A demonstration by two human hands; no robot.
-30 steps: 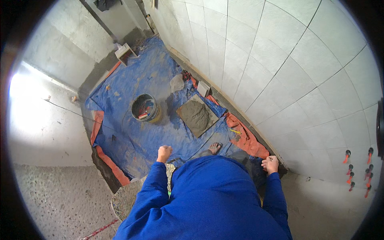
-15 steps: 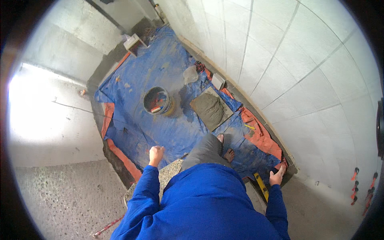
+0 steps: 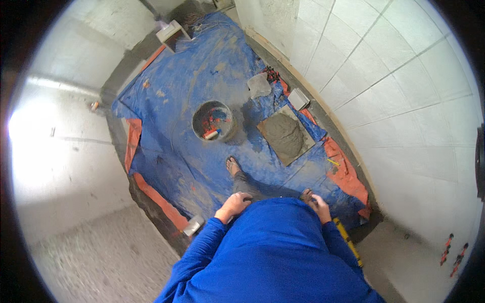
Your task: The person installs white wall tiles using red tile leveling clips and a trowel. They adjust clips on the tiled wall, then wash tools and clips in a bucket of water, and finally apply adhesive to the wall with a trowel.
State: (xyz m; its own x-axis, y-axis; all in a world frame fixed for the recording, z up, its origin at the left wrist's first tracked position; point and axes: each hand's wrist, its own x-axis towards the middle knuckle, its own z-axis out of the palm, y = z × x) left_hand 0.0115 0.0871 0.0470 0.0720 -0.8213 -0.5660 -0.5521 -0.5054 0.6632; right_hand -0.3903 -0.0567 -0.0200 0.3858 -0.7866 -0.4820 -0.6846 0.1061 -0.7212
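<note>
My left hand (image 3: 235, 204) is low by my waist against my dark trousers (image 3: 257, 191), fingers curled; what they hold, if anything, is hidden. My right hand (image 3: 319, 207) is at the other hip, fingers loosely bent and apart, nothing visible in them. A yellow level (image 3: 345, 240) lies below it to the right. Left of my left arm is a small grey block-like object (image 3: 194, 225), blurred. My bare-toed foot (image 3: 232, 164) stands on the blue tarp (image 3: 187, 76). Ahead are a bucket (image 3: 225, 132) with red pieces and a roller inside and a board with grey mortar (image 3: 284, 132).
A white tiled wall (image 3: 384, 86) runs along the right, with red-handled clamps (image 3: 446, 250) low at its near end. Stacked tiles (image 3: 298, 99), a translucent bag (image 3: 258, 86) and red pieces (image 3: 270, 74) line that side. A white box-like stool (image 3: 172, 35) stands at the back.
Both hands have moved inward to my waist. The view has shifted: bucket and board now appear farther right, and my foot has come into sight below the bucket.
</note>
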